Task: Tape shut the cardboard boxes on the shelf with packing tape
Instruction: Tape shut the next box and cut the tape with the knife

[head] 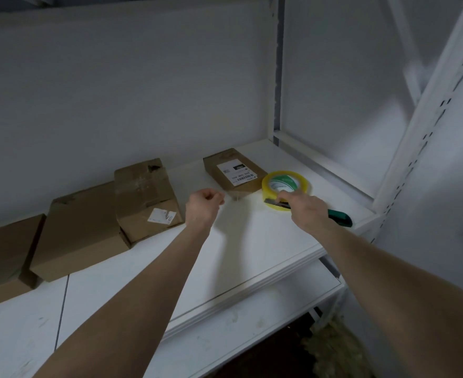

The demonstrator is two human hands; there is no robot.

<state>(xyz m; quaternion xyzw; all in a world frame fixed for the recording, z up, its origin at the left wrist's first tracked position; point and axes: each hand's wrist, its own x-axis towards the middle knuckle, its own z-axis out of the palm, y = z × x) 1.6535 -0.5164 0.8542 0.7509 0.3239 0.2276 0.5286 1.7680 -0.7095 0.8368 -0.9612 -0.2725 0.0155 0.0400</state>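
1. Cardboard boxes: four plain brown ones stand in a row on the white shelf [254,241]. A further brown piece at the left edge is cut off, so I cannot tell whether it is a fifth.
2. One small box [234,170] lies flat at the right end of the row, close to the back wall and apart from the other three. It has a white printed label on top.
3. One creased box [145,197] has wrinkled old tape and a torn spot on top, with a white sticker on its near face. It touches the large box [80,233], and the leftmost box [8,248] stands just beside that one.
4. One tape roll [286,184], yellowish and clear with a green-and-white core, sits on the shelf just beside the small box's near right corner.
5. One green-handled tool [339,217] is gripped by the right hand [305,207], with its dark front end against the roll.
6. One left hand [204,204] has its fingers curled. Its fingertips seem to pinch the end of a faint clear strip [237,195] that runs toward the roll, in front of the small box.
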